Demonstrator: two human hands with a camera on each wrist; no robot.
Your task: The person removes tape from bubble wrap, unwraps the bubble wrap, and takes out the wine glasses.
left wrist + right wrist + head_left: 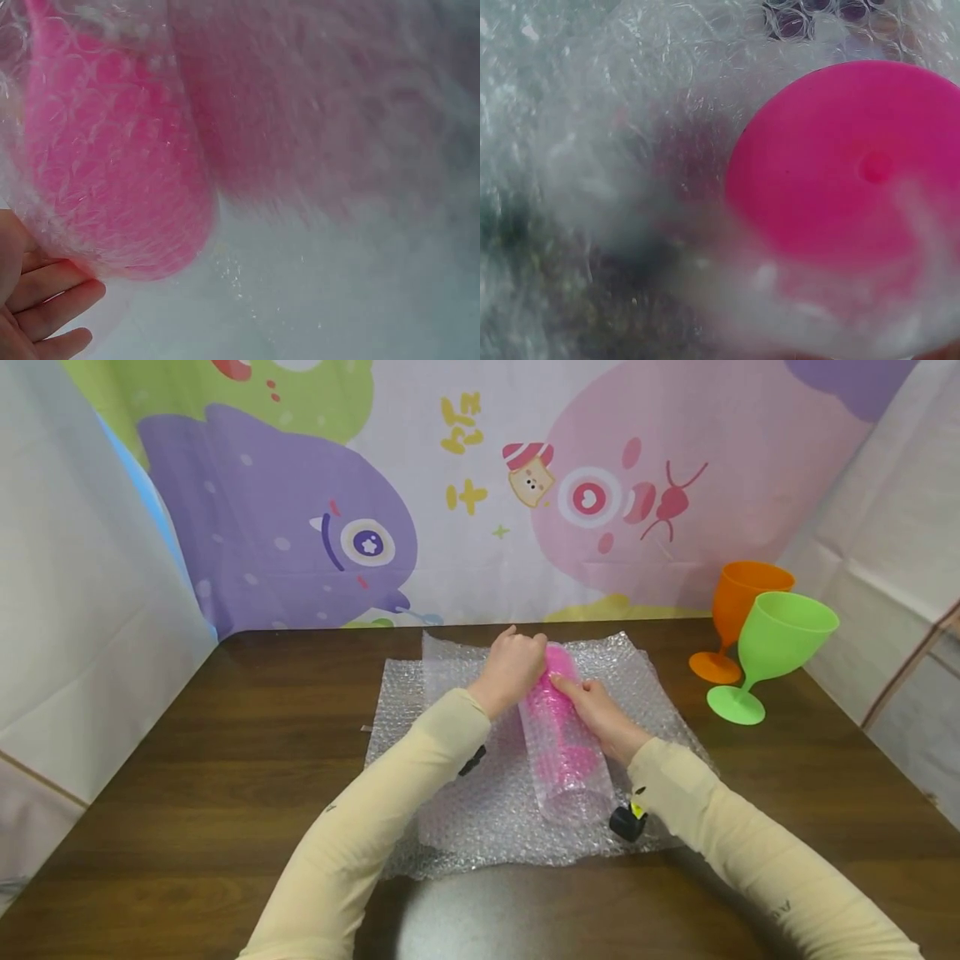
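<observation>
A pink goblet lies rolled in bubble wrap, its bowl at the far end and its foot toward me. Over the far end, my left hand holds the wrap with curled fingers; its fingertips are hidden in the head view. My right hand grips the roll from the right, thumb on top. In the left wrist view the goblet's bowl shows through the bubbles, with fingers beside its rim. The round pink foot faces the right wrist camera inside the wrap's end.
Under the roll, flat bubble wrap sheets spread over the dark wooden table. At the right stand a green goblet and, behind it, an orange goblet. A printed cloth hangs behind the table.
</observation>
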